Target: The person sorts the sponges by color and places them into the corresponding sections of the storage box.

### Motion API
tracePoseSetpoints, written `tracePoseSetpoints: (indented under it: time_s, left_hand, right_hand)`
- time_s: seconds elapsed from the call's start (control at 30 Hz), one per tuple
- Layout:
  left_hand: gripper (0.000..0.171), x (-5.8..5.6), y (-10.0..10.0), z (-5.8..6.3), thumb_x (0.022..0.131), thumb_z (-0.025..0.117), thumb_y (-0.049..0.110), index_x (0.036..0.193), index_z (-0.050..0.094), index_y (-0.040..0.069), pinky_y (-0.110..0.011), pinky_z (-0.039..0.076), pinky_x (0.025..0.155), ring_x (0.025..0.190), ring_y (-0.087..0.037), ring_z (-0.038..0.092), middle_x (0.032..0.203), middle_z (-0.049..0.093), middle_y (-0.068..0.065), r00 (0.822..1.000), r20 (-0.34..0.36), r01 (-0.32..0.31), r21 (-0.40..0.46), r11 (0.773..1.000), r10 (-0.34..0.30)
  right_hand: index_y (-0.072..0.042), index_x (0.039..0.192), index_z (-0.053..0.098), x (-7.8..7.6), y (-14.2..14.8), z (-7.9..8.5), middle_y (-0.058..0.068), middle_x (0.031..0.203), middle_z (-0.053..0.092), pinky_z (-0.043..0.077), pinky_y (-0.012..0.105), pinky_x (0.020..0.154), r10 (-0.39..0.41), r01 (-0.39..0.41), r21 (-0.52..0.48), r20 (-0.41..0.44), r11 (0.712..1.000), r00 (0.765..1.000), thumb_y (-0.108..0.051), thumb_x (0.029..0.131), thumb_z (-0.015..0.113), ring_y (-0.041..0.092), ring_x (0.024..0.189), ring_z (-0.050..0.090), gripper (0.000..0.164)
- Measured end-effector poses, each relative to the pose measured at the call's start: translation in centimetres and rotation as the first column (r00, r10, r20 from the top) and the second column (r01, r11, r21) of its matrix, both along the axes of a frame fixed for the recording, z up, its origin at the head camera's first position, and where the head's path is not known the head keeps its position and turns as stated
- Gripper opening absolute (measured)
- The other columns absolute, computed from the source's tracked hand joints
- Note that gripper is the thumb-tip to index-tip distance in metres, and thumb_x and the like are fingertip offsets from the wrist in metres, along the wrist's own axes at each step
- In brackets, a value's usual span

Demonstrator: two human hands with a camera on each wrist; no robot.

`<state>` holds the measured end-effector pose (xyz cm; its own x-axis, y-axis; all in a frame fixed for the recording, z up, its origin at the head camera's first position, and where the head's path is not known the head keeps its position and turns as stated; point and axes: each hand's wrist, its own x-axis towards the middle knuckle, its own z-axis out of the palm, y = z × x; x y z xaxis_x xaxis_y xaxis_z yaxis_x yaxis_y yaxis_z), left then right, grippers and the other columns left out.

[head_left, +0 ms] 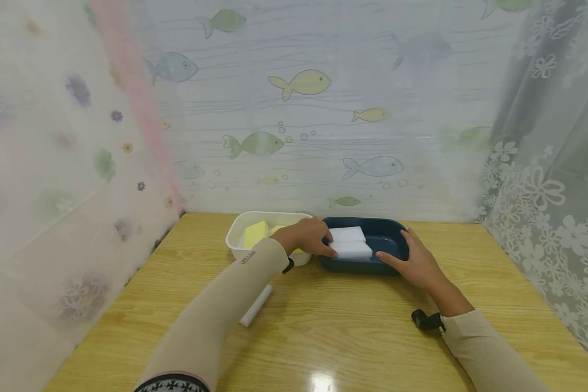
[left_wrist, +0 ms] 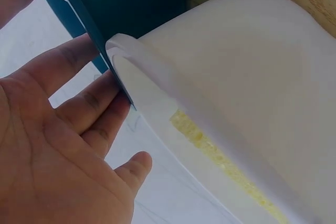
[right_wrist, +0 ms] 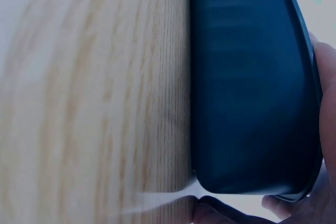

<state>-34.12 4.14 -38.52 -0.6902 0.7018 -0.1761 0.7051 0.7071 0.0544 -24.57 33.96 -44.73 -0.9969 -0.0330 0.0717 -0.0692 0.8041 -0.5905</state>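
Note:
In the head view, a dark blue basin (head_left: 362, 268) holds white sponge blocks (head_left: 350, 250) in its left half. My left hand (head_left: 306, 235) reaches over its left end, thumb and forefinger at the near ends of the blocks, pinching one. The left wrist view has this hand's (left_wrist: 68, 145) fingers going behind the blue rim. At the basin's right end, my right hand (head_left: 418, 261) grips the rim, thumb at the front and fingers at the far right corner. The right wrist view shows the basin's outer wall (right_wrist: 252, 93) on the wood, the hand mostly out of frame.
A white basin (head_left: 232, 245) with yellow sponges (head_left: 256, 234) stands against the blue one's left side, partly behind my left arm. On the wooden table (head_left: 333, 326) a narrow white piece (head_left: 256, 306) lies beside the left sleeve. A fish-print curtain (head_left: 294, 109) hangs behind.

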Motion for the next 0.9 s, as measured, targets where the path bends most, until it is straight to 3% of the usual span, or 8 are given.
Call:
tracePoseSetpoints:
  time_s: [0.5, 0.77, 0.9]
  left_hand:
    - [0.061, 0.72, -0.21, 0.63, 0.095, 0.065, 0.061, 0.138, 0.069, 0.018, -0.041, 0.047, 0.110, 0.128, -0.021, 0.056, 0.138, 0.066, 0.000, 0.999, 0.041, -0.014, 0.033, 0.999, 0.013]
    - [0.064, 0.55, -0.57, 0.34, 0.094, 0.067, 0.061, 0.140, 0.066, 0.016, -0.039, 0.047, 0.111, 0.132, -0.020, 0.058, 0.143, 0.063, 0.000, 0.993, 0.106, -0.058, 0.078, 0.995, 0.049]
    - [0.063, 0.49, -0.90, 0.53, 0.096, 0.066, 0.058, 0.142, 0.064, 0.014, -0.040, 0.045, 0.114, 0.137, -0.022, 0.054, 0.146, 0.060, -0.003, 0.994, 0.111, -0.029, 0.107, 0.994, 0.017]
  right_hand:
    - [-0.003, 0.166, 0.008, 0.18, -0.13, 0.15, 0.025, 0.172, -0.002, 0.022, 0.078, 0.113, -0.006, 0.006, -0.003, -0.001, 1.000, 1.000, -0.076, 0.090, 0.060, 0.058, 0.152, 0.014, 0.118]
    - [-0.001, 0.166, 0.009, 0.24, -0.28, 0.29, 0.027, 0.172, -0.001, 0.022, 0.078, 0.114, -0.001, 0.001, -0.004, -0.004, 1.000, 1.000, -0.074, 0.091, 0.061, 0.058, 0.152, 0.014, 0.116]
    - [-0.002, 0.166, 0.008, 0.15, -0.18, 0.17, 0.026, 0.172, -0.002, 0.022, 0.078, 0.113, -0.006, 0.006, -0.003, 0.000, 1.000, 1.000, -0.075, 0.090, 0.060, 0.058, 0.152, 0.014, 0.118]
